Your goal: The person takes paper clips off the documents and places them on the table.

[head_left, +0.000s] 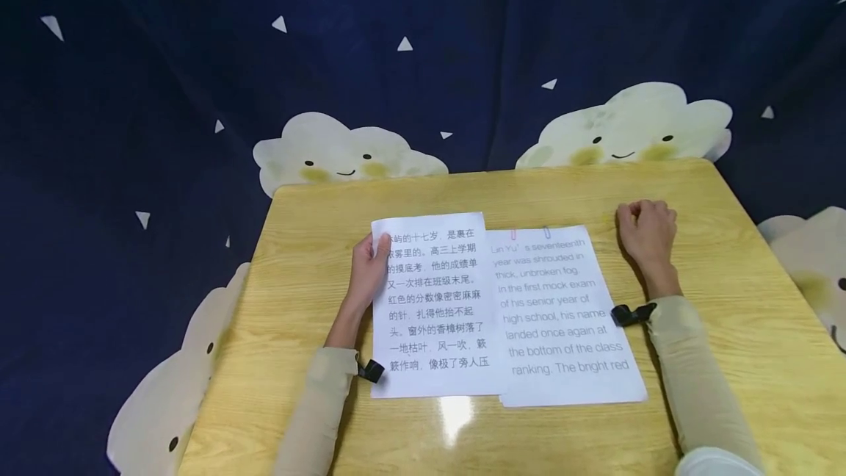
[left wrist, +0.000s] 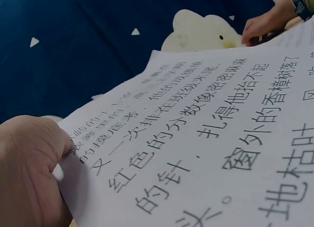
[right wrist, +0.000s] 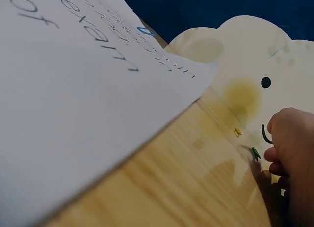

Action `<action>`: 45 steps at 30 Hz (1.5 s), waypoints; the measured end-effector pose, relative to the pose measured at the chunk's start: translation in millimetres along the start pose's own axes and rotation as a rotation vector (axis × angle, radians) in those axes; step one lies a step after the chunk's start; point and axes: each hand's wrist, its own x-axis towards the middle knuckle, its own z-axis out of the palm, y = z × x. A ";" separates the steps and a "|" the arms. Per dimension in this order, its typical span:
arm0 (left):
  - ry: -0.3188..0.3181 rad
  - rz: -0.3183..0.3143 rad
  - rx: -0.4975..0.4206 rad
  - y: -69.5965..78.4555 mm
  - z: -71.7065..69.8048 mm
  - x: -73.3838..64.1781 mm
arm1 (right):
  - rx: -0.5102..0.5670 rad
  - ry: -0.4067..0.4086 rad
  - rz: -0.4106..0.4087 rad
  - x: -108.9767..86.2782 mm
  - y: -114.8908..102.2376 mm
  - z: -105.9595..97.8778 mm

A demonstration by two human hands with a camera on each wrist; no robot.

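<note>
A white sheet with printed Chinese text [head_left: 432,300] lies at the middle, its upper left edge lifted. My left hand [head_left: 367,267] pinches that edge, thumb on the printed face and fingers behind. To its right, partly overlapped by it, is a sheet with printed English text [head_left: 562,300]. A pink paper clip [head_left: 513,234] and a blue paper clip [head_left: 546,233] sit on that sheet's top edge. My right hand [head_left: 646,232] rests on the tabletop, fingers loosely curled, nothing visible in them. Beside its fingertips in the right wrist view are a small green clip [right wrist: 255,154] and a yellow one [right wrist: 238,132].
The pale wooden table [head_left: 297,241] has its back edge against a dark blue curtain [head_left: 463,57] printed with white clouds and triangles. Black camera mounts [head_left: 370,370] sit on both wrists. More paper edges show under the English sheet's lower left corner.
</note>
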 end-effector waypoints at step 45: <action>-0.008 -0.042 0.436 -32.1 -81.0 11.5 | 0.230 -0.011 -0.031 -42.4 13.0 -23.2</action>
